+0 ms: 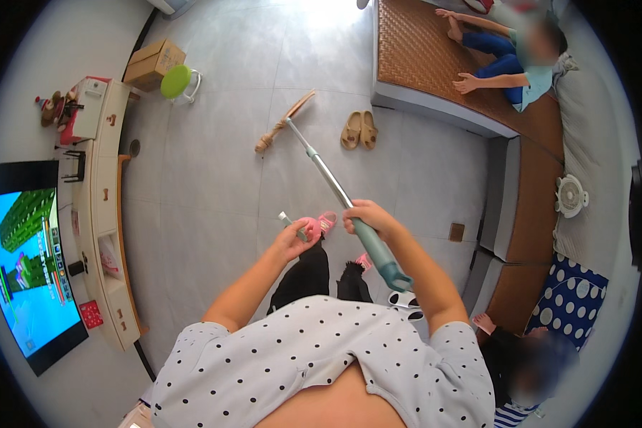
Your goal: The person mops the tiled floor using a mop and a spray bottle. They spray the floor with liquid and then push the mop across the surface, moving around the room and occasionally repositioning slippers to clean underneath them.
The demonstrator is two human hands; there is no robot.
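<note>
My right hand [371,217] is closed round a mop [329,177] where its silver telescopic pole meets the thick grey-green grip. The pole slants forward and left to the mop's tan head [278,130], long and narrow, with a bunched near end, on the grey tiles. My left hand [294,241] has its fingers curled round a small pale-green stick-like piece with a white end [284,217]; its kind I cannot make out. Just beyond that hand my pink shoes [327,222] show on the floor.
Tan slippers [359,130] lie beyond the mop. A green stool [176,82] and cardboard box [155,63] stand far left, a cabinet [105,192] and television [30,260] at left. A woven-topped couch [424,53] runs along the right, with two people on that side and a white fan [571,195].
</note>
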